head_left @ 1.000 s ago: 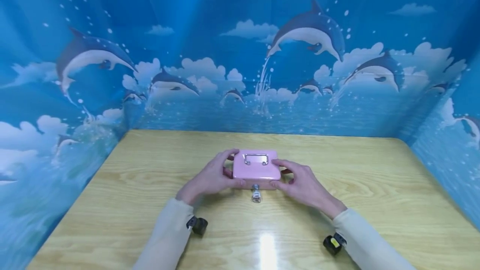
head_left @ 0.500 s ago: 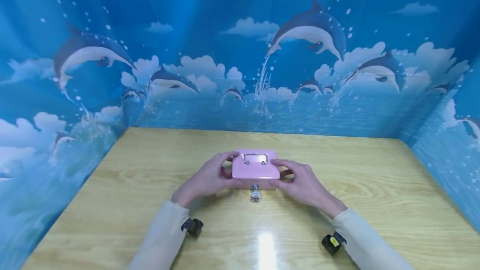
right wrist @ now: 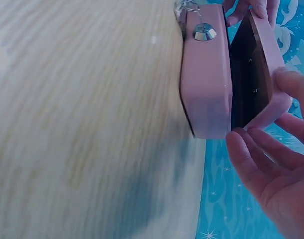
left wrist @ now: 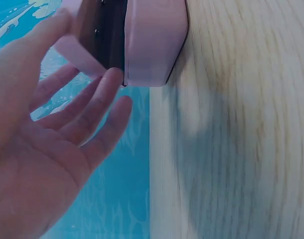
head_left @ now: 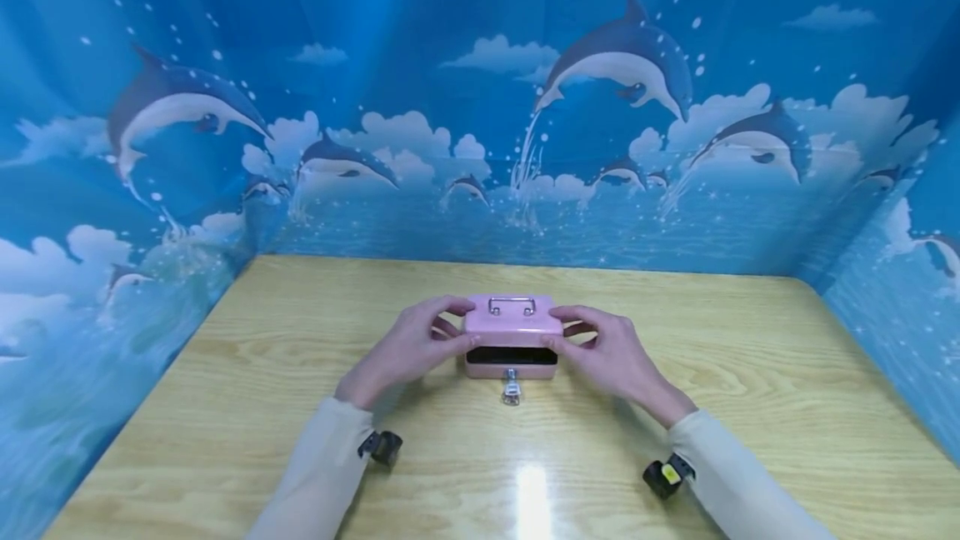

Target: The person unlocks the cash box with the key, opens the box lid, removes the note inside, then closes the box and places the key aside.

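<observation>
A small pink cash box (head_left: 512, 372) sits on the table with its lid (head_left: 513, 323) tilted up at the front, showing a dark gap. A wire handle (head_left: 512, 300) is fixed on top of the lid. My left hand (head_left: 408, 348) grips the lid's left end, thumb at the front edge and fingers along the side. At the right end, my right hand (head_left: 611, 357) holds the lid the same way, its thumb on the front edge in the right wrist view. Keys (head_left: 512, 392) hang from the lock (right wrist: 204, 33) on the box's front. The inside is too dark to make out.
The wood-grain table (head_left: 315, 307) reaches back to a blue curtain (head_left: 465, 65) printed with dolphins, which also runs along both sides. A camera (head_left: 384, 447) is strapped to the left wrist, another camera (head_left: 663, 478) to the right.
The lid was down on the box in both earlier frames. Now its front edge is raised, and both hands have risen with it. The box base has stayed in place.
</observation>
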